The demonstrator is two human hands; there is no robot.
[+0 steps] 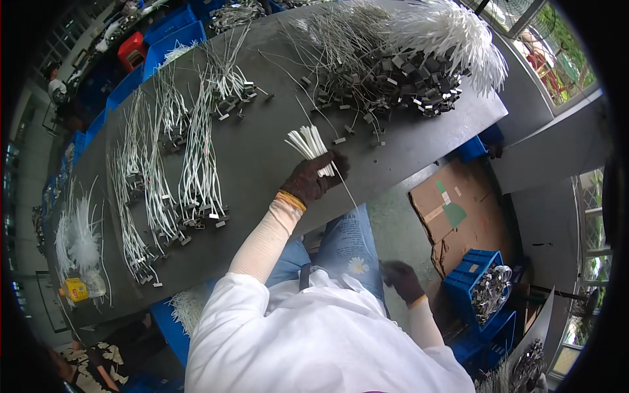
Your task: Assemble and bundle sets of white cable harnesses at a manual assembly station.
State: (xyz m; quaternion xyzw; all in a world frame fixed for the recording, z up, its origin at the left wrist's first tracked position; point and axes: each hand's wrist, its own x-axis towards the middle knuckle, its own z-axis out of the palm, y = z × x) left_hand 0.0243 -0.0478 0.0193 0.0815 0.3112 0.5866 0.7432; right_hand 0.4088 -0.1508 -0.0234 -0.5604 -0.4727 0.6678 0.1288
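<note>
My left hand (309, 179), in a dark glove with a yellow cuff, is closed around a bundle of thin white tubes (306, 141) over the table's near edge. One thin wire (346, 188) sticks out of the bundle past the hand toward my knee. My right hand (404, 281), gloved the same way, hangs low beside my right thigh, away from the table; its fingers are too dark to make out. Beyond the left hand lies a big heap of dark metal clips with wires (406, 82).
Bunches of white sleeved wires with metal ends (200, 170) lie across the left of the grey table (262, 154). A pile of white strips (452, 39) tops the far right corner. Blue crate (468, 278) of metal parts and flattened cardboard (458, 216) are at right. Another person (57, 85) is far left.
</note>
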